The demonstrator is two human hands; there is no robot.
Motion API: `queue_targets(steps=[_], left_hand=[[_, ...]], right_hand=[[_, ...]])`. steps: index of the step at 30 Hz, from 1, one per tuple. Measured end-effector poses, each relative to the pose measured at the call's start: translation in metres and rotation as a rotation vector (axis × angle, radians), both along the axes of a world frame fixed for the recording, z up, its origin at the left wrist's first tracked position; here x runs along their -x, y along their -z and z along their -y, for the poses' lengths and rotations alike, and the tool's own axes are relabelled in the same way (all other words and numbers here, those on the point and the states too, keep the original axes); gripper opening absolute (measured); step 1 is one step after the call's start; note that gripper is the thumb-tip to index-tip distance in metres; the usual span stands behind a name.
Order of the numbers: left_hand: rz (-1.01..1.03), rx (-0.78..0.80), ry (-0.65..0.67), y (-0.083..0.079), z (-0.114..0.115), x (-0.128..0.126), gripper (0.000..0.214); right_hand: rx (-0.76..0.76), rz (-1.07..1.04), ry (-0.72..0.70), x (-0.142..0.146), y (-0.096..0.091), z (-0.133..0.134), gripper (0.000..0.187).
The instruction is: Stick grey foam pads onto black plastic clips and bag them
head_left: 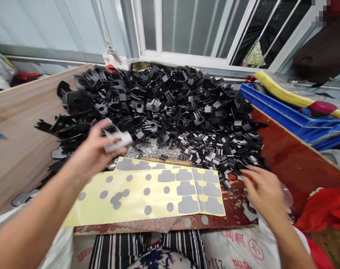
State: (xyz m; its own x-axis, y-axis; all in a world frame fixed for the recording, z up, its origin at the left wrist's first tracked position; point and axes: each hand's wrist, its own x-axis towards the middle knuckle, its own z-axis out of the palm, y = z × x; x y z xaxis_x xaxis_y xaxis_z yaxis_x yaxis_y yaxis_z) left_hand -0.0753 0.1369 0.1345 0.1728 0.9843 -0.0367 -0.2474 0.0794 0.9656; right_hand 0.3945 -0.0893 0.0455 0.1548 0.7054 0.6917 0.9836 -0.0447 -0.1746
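In the head view, my left hand (98, 149) is raised over the left side of the table. Its fingers are closed around a plastic clip part (119, 142), whose pale grey face is smeared by motion. My right hand (266, 190) is low at the right, its fingers partly apart by the edge of a heap of small black clip pieces (213, 157). Nothing shows between those fingers. Between the hands lie yellow backing sheets (136, 201) with grey round stickers and several larger shaped grey stickers at the right end.
Behind the sheets rises a big heap of black plastic parts (164, 101). Tiny shiny metal pieces (154, 147) lie before it, near a wooden stick (175, 162). A wooden board (24, 108) borders the left; a blue crate (287, 112) stands at the right.
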Motion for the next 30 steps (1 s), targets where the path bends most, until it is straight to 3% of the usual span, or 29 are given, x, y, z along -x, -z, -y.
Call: queue_targets(steps=[2,4,7,10,12,15,18,20,22,26,30], left_hand=[[0.129,-0.097,-0.141,-0.03,-0.031,0.017,0.064],[0.143,-0.048,-0.229,-0.039,-0.043,0.027,0.061],[0.002,0.074,-0.142,-0.013,-0.024,0.025,0.062],[-0.096,0.231,0.132,0.034,0.015,0.01,0.056],[-0.073,0.324,0.25,0.06,0.04,-0.003,0.052],[0.033,0.405,0.328,0.079,0.07,-0.031,0.059],[0.188,0.472,0.362,0.083,0.09,-0.062,0.079],[0.254,0.477,0.358,0.086,0.097,-0.078,0.082],[0.239,0.449,0.283,0.093,0.096,-0.087,0.072],[0.119,0.418,0.09,0.108,0.078,-0.085,0.052],[0.043,0.475,0.118,0.118,0.063,-0.081,0.049]], right_hand=[[0.111,0.06,-0.097,0.013,0.009,-0.05,0.025],[0.268,0.098,-0.101,0.026,0.018,-0.111,0.04],[0.408,0.114,-0.097,0.037,0.027,-0.188,0.057],[0.428,0.096,-0.104,0.037,0.03,-0.222,0.049],[0.392,0.096,-0.08,0.039,0.026,-0.218,0.038],[0.189,0.149,-0.094,0.067,0.019,-0.181,0.03],[-0.017,0.216,-0.321,0.127,0.023,-0.124,0.028],[0.002,0.185,-0.558,0.166,0.033,-0.092,0.03],[0.085,-0.026,-0.649,0.19,0.045,-0.073,0.035],[0.183,-0.596,-0.442,0.193,0.063,-0.073,0.038],[0.289,-0.667,-0.396,0.189,0.071,-0.086,0.035]])
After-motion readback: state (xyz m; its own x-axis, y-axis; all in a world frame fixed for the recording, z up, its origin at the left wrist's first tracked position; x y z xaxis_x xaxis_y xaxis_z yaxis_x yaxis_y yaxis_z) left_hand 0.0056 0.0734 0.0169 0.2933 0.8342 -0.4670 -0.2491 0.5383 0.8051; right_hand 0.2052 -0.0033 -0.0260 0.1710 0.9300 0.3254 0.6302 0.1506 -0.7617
